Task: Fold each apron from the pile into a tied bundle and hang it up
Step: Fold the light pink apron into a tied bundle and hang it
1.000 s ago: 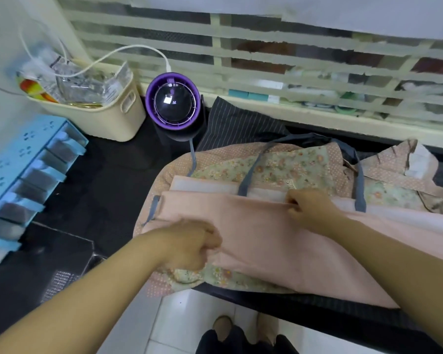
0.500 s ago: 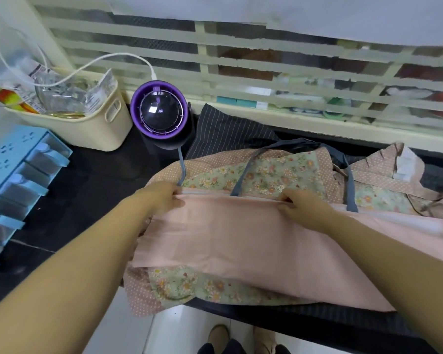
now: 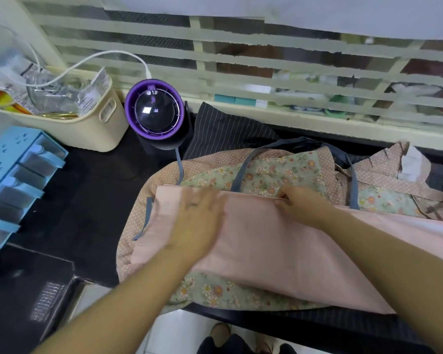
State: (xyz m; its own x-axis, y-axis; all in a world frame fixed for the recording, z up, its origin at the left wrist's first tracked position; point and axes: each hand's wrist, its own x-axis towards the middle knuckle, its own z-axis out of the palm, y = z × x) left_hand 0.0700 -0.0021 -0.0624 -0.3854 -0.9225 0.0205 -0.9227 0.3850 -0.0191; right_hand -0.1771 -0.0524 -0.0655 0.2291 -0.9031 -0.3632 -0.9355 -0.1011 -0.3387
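Head view: the folded pink apron [image 3: 279, 251] lies atop the pile [image 3: 266, 172], centre of the black tabletop [image 3: 92, 195]. Left grip [image 3: 197, 218], released, presses flat on the apron's 9 o'clock side; right grip [image 3: 302, 204] pinches its 12 o'clock edge. Overhang at 6 o'clock could drag the fold floorward.

Folded apron [image 3: 279, 246] atop the apron pile [image 3: 266, 172] on the worktop [image 3: 87, 200], left hand [image 3: 197, 221] flat on its left part, right hand [image 3: 302, 203] gripping its far edge, fan [image 3: 154, 113] behind the pile, basket [image 3: 92, 131] left of the fan, drawer unit [image 3: 16, 180] farther left.
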